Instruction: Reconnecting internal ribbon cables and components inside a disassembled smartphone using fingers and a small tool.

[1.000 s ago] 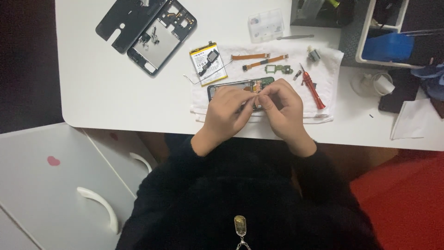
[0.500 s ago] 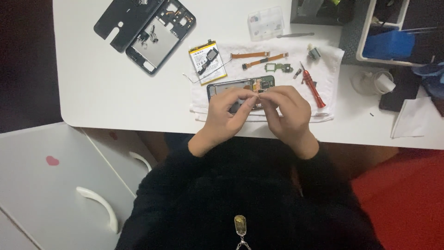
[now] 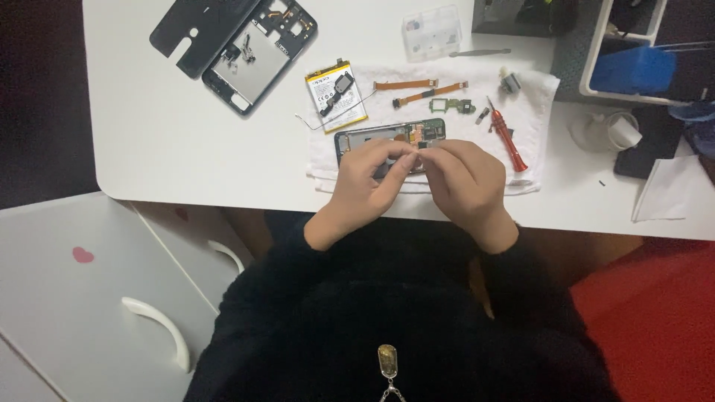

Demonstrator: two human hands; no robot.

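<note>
An opened phone body (image 3: 387, 136) with its circuit board showing lies on a white cloth (image 3: 536, 112) near the table's front edge. My left hand (image 3: 369, 182) and my right hand (image 3: 462, 182) meet fingertip to fingertip just above the phone's near side, pinching a tiny part (image 3: 422, 145) that is too small to make out. A yellow-labelled battery (image 3: 337, 97) lies left of the phone. Orange flex cables (image 3: 417, 89) and a small green board (image 3: 452, 106) lie behind it. A red-handled screwdriver (image 3: 508, 136) rests to the right of my right hand.
A black back cover (image 3: 195, 30) and a phone frame (image 3: 261, 52) lie at the far left of the white table (image 3: 171, 141). A clear parts box (image 3: 430, 31), metal tweezers (image 3: 480, 53), a white bin (image 3: 633, 52) and papers (image 3: 670, 190) lie to the right. White drawers (image 3: 97, 298) stand below left.
Both hands have stayed together over the phone, fingers shifting slightly. The view has drifted a little, nothing else on the table moved.
</note>
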